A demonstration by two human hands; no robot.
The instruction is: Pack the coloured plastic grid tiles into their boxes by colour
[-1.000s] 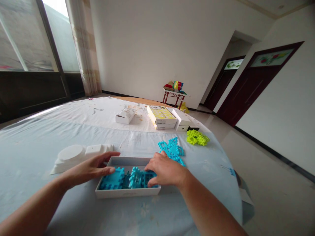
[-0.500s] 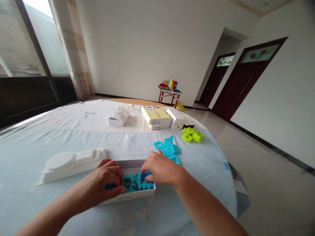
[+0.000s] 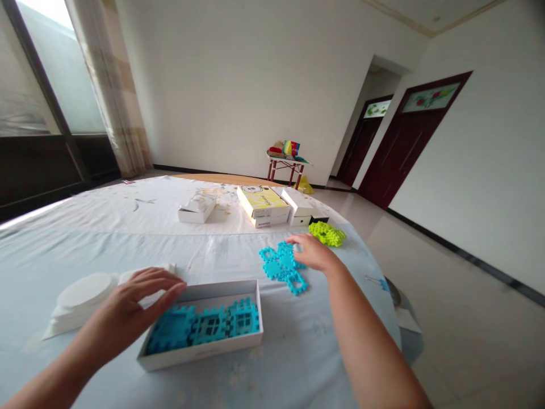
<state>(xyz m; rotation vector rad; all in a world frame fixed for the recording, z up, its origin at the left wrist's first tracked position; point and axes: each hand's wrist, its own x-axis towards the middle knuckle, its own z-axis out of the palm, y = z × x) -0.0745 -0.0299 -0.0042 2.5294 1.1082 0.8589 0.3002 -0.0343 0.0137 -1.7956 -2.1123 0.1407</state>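
An open white box [image 3: 251, 339] sits on the cloth near me. In it lies a row of blue interlocking plastic building pieces [image 3: 207, 326], some with window frames. My left hand [image 3: 147, 289] hovers at the box's back left corner, fingers stretched out, with nothing in it. Beyond the box, flat on the table, is a joined cluster of blue interlocking pieces [image 3: 279, 268]. My right hand [image 3: 314, 251] is at that cluster's right side, thumb and fingers apart; whether they touch it is unclear. Green interlocking pieces [image 3: 327, 233] lie just past this hand.
A white moulded tray [image 3: 83, 295] lies left of the box, partly behind my left hand. Farther back on the table [image 3: 204, 253] stand a small white box [image 3: 198, 210], a yellow and white box [image 3: 264, 205] and another white box [image 3: 297, 208]. The table's edge curves on the right.
My right hand has left the box and moved up and right to the blue cluster. My left hand has lifted off the pieces to the box's back left corner. The view has shifted slightly.
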